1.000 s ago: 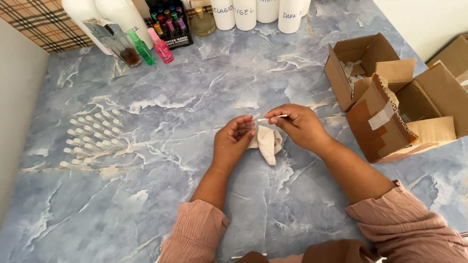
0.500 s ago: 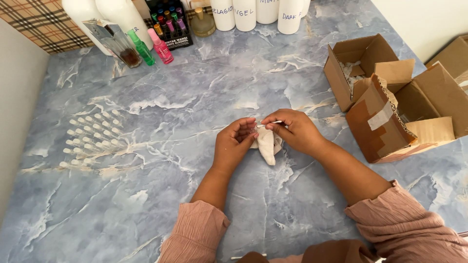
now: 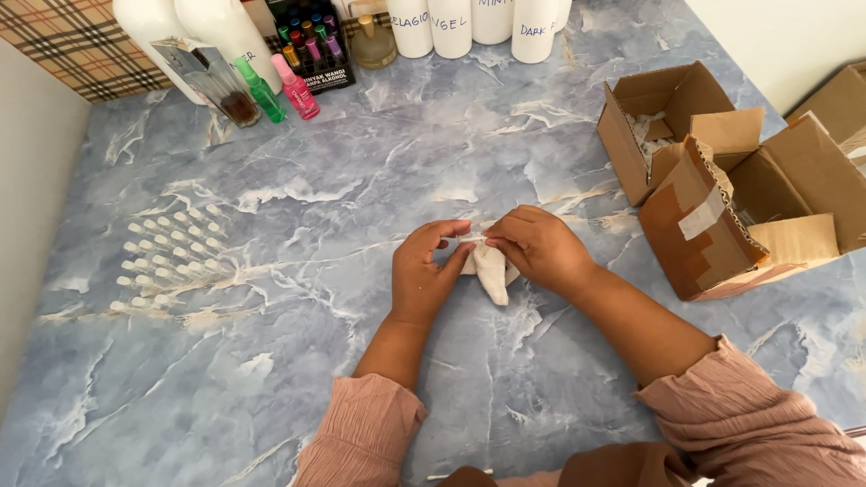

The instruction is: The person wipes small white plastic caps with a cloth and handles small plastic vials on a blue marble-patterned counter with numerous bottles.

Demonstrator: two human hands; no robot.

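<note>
While both hands met over the blue marbled counter (image 3: 271, 379), the left hand (image 3: 424, 275) and right hand (image 3: 541, 248) each pinched a small white cloth pouch (image 3: 492, 271) (open cardboard boxes (image 3: 722, 180) stood nearby).

Perfume-filling workbench: labelled bottles (image 3: 492, 20), small vials (image 3: 167, 257).

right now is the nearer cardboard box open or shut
Open: the nearer cardboard box has its flaps spread apart, showing its inside.

Bright, even light; sharp; soft shadows
</note>
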